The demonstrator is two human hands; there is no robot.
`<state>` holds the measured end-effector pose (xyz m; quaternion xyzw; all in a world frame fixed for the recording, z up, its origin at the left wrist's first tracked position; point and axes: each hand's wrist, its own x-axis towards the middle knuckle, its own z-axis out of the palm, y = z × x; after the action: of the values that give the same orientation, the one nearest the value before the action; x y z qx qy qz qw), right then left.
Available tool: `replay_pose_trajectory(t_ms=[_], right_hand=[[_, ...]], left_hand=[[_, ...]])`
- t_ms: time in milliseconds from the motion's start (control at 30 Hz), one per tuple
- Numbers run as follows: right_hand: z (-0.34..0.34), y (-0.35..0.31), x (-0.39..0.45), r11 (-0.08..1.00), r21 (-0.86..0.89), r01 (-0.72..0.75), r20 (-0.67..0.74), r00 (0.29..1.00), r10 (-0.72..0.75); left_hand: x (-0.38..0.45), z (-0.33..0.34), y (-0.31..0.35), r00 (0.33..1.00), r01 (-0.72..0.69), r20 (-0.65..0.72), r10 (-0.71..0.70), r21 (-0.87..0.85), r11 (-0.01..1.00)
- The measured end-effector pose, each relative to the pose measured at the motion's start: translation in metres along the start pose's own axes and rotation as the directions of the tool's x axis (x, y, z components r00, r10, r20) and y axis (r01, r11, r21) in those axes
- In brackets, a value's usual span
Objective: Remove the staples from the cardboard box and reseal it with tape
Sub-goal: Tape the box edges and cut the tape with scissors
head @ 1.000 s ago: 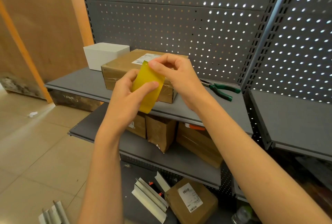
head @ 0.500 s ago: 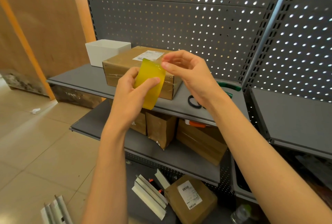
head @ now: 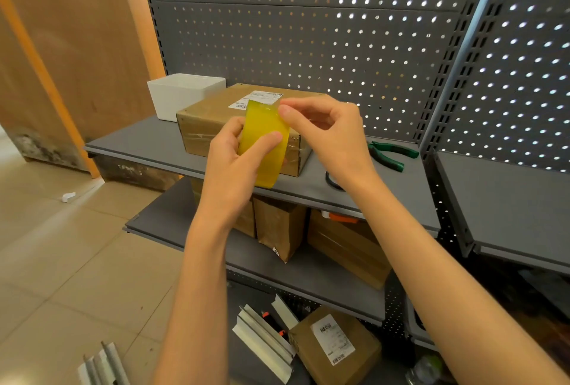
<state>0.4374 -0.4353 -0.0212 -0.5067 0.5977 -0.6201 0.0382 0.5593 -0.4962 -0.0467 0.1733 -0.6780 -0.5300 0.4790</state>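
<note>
A yellow roll of tape (head: 264, 144) is held up in front of me, between my eyes and the cardboard box (head: 216, 113). My left hand (head: 234, 165) grips the roll, thumb across its outer face. My right hand (head: 327, 131) pinches at the roll's upper edge with thumb and forefinger, where a clear free end seems to lift. The brown box lies on the upper grey shelf (head: 138, 144) with a white label on top and clear tape along its front side. Green-handled pliers (head: 390, 155) lie on the shelf to the box's right.
A white bin (head: 185, 97) stands behind the box on the left. A dark ring (head: 331, 179) lies on the shelf near my right wrist. Brown parcels (head: 345, 249) fill the lower shelf. Another box (head: 336, 347) and white metal strips (head: 262, 338) lie on the floor.
My right hand shifted slightly right along the roll's top edge, still pinching there. The left hand keeps its grip on the roll. The view moved a little, uncovering the pliers.
</note>
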Motion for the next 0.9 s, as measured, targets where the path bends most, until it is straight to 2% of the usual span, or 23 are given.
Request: replay_pose_trajectory(t_ms=[100,233,333,533,667,800,900], right_hand=[[0.002,0.002,0.000,1.000,0.024,-0.016,-0.010,1.000,0.016],[0.005,-0.002,0.002,0.998,-0.023,0.063,-0.080,0.995,-0.064],[0.007,-0.003,0.003,0.984,-0.120,0.135,-0.039,0.989,-0.141],[0.009,-0.004,0.009,0.980,-0.129,0.152,-0.036,0.987,-0.157],[0.010,-0.003,0.012,0.995,-0.042,0.090,0.031,0.996,-0.088],[0.010,-0.005,0.018,0.994,0.016,0.104,0.073,0.992,-0.105],[0.011,-0.006,0.024,0.997,0.055,0.052,0.102,0.993,-0.057]], left_hand=[[0.003,-0.001,-0.001,1.000,0.000,0.008,0.000,0.005,1.000],[0.007,-0.001,-0.004,1.000,0.001,0.003,-0.001,0.007,1.000],[0.009,0.000,-0.005,1.000,-0.006,0.010,0.006,0.009,1.000],[0.016,-0.001,-0.001,0.999,-0.030,0.033,0.029,0.015,0.999],[0.016,-0.001,-0.002,0.999,-0.027,0.044,0.028,-0.023,0.999],[0.018,-0.003,-0.003,0.997,-0.029,0.066,0.031,-0.029,0.999],[0.019,-0.006,-0.004,0.996,-0.020,0.087,0.022,-0.026,0.999]])
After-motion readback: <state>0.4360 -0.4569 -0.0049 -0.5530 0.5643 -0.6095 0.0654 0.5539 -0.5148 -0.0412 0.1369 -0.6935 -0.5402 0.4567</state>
